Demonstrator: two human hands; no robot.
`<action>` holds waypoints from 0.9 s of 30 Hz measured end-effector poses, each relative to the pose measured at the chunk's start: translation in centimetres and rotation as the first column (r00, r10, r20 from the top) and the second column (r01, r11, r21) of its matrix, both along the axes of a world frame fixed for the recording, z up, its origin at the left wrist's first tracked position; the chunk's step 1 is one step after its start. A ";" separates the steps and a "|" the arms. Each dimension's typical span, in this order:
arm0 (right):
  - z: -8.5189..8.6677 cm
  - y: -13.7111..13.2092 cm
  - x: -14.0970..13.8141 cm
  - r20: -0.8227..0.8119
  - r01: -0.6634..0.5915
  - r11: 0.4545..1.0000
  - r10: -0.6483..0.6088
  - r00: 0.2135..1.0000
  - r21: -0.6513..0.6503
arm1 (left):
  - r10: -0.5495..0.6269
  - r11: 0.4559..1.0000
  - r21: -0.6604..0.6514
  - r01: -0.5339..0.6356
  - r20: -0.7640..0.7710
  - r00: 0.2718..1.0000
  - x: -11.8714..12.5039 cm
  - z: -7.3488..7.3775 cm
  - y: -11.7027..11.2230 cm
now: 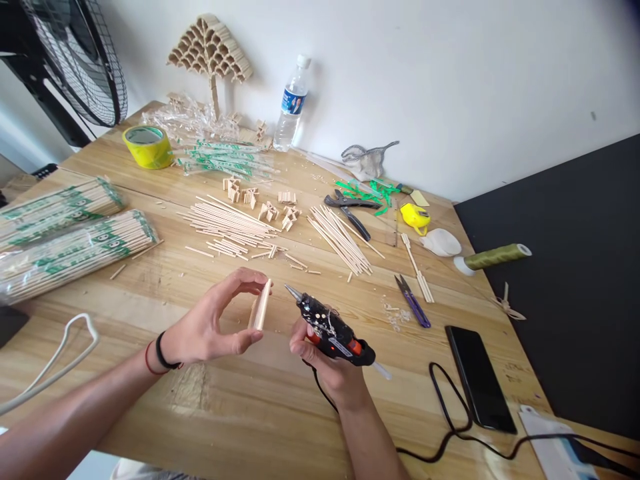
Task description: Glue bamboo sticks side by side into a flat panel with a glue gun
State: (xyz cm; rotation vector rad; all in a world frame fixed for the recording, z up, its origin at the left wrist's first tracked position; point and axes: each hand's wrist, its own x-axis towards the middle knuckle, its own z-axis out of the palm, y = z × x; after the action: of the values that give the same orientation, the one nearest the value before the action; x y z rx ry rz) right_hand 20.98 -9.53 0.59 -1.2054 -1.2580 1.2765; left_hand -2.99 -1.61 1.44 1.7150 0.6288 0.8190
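Observation:
Between the thumb and fingers of my left hand (pixel 215 320) is a small panel of short wooden sticks (pixel 261 307), held upright on edge above the table. My right hand (pixel 333 373) is wrapped round a black hot glue gun (pixel 335 330), whose metal nozzle points up and left toward the panel, a short gap apart. A clear glue stick (pixel 383 371) pokes out of the gun's back end. Beyond my hands lie loose wooden sticks (pixel 230 223), cut short pieces (pixel 227 249) and several small stick assemblies (pixel 269 212).
Purple snips (pixel 413 301), a phone (pixel 480 377) and a black cable (pixel 450 427) lie to the right. Wrapped stick bundles (pixel 75 250) and yellow tape (pixel 147 147) are at left. A water bottle (pixel 291 110) and a stick-built tree (pixel 210 53) stand by the wall.

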 end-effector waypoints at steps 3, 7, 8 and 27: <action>0.0 -0.1 -0.1 -0.033 -0.041 0.999 0.042 0.999 0.012 | 0.007 0.999 0.040 -0.006 -0.028 1.000 -0.1 -0.3 0.1; 0.1 -0.3 -0.2 -0.081 -0.078 0.996 0.080 0.993 0.031 | 0.018 0.999 0.051 -0.017 -0.030 0.999 -0.3 -0.1 0.3; 0.1 -0.3 -0.2 -0.091 -0.083 0.996 0.086 0.992 0.034 | 0.020 0.999 0.051 -0.019 -0.029 0.999 -0.3 0.0 0.3; -0.5 -0.2 0.2 -0.128 -0.188 0.981 0.192 0.973 0.040 | 0.036 0.998 0.056 -0.034 -0.031 0.999 -0.3 0.1 0.4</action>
State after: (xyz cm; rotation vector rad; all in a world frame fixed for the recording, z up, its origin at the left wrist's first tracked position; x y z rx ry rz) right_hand 21.16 -9.75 0.08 -0.9827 -1.3133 1.4482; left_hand -3.24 -1.17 1.54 1.7753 0.6650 0.8419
